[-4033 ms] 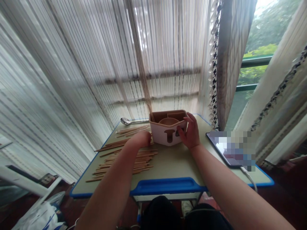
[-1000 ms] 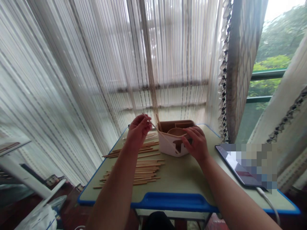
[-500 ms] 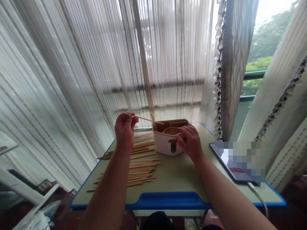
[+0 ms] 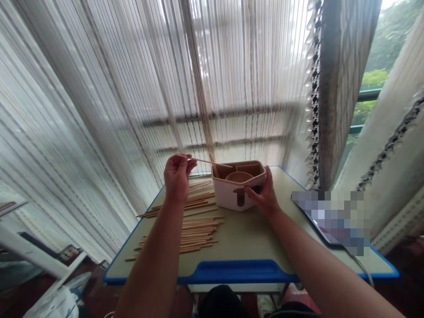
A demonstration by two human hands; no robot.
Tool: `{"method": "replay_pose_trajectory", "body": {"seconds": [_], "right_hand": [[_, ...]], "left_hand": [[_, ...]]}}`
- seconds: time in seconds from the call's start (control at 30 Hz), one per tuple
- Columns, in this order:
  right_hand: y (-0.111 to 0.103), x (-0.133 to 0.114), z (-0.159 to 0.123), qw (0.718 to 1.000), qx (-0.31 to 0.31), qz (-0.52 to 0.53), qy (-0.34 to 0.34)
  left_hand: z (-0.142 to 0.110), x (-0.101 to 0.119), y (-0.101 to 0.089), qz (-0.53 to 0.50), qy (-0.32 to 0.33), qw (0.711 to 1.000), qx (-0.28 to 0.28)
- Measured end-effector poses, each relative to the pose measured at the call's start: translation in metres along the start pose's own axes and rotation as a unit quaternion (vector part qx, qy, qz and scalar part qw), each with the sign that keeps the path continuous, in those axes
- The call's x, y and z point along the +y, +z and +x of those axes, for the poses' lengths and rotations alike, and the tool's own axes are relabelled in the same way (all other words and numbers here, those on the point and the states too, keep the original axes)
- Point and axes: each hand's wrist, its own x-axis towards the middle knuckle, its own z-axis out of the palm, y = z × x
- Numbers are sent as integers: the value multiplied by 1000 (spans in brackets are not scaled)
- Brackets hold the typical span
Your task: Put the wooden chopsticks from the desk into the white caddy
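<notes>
My left hand (image 4: 177, 174) pinches one end of a thin wooden chopstick (image 4: 208, 162). The chopstick slants right, its far end over the left part of a white box (image 4: 225, 196) with a brown divided inside and a round section. At the box's right side, my right hand (image 4: 266, 192) grips the wall, thumb on the front and fingers round the side and back. A couple of chopsticks (image 4: 213, 164) lean upright in the box's left corner. Left of the box, loose chopsticks (image 4: 198, 232) lie in rough groups on the table, partly hidden by my left forearm.
The table (image 4: 251, 238) has a blue edge with a blue tray lip (image 4: 235, 268) at the front. A tablet (image 4: 314, 225), partly blurred out, lies at the right with a white cable (image 4: 361, 263). Sheer curtains (image 4: 245, 79) hang close behind the table.
My right hand has shifted from the box's front right rim to a grip around its right side. My left hand still holds the chopstick at the box. The view has tilted slightly.
</notes>
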Motion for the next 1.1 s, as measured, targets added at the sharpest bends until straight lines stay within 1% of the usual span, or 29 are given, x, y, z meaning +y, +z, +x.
{"method": "replay_pose_trajectory", "body": {"seconds": [0.07, 0.13, 0.2, 0.27, 0.37, 0.43, 0.5, 0.6, 0.7, 0.8, 0.9, 1.0, 1.1], "right_hand": [[3, 6, -2, 998, -24, 32, 39], [5, 8, -3, 996, -32, 48, 67], [5, 7, -2, 994, -35, 55, 83], [5, 5, -1, 994, -33, 59, 84], [3, 4, 0, 995, -30, 60, 72], [2, 5, 2, 996, -28, 43, 68], [0, 5, 2, 998, -16, 8, 55], [1, 5, 1, 997, 29, -68, 25], [4, 2, -3, 991, 51, -124, 24], [9, 0, -8, 988, 42, -145, 40], [11, -1, -11, 989, 25, -140, 42], [7, -4, -10, 991, 5, -130, 13], [0, -13, -7, 987, -8, -155, -47]], "left_hand": [[1, 0, -1, 0, -4, 1000, 0], [1, 0, -2, 3, -8, 1000, -3], [0, 0, -3, 7, -9, 1000, -5], [-1, 0, -3, 9, -11, 1000, -7], [-2, 1, 0, 9, -5, 1000, -14], [-4, 1, 2, 8, 3, 1000, -22], [-5, 0, 4, 12, 10, 999, -32], [-7, -2, 5, 26, 17, 999, -41], [-7, -3, 5, 34, 21, 998, -41], [-8, -3, 5, 41, 20, 998, -42], [-9, -3, 6, 38, 16, 998, -46], [-9, -3, 7, 40, 10, 998, -41], [-10, -3, 8, 47, 8, 998, -38]]}}
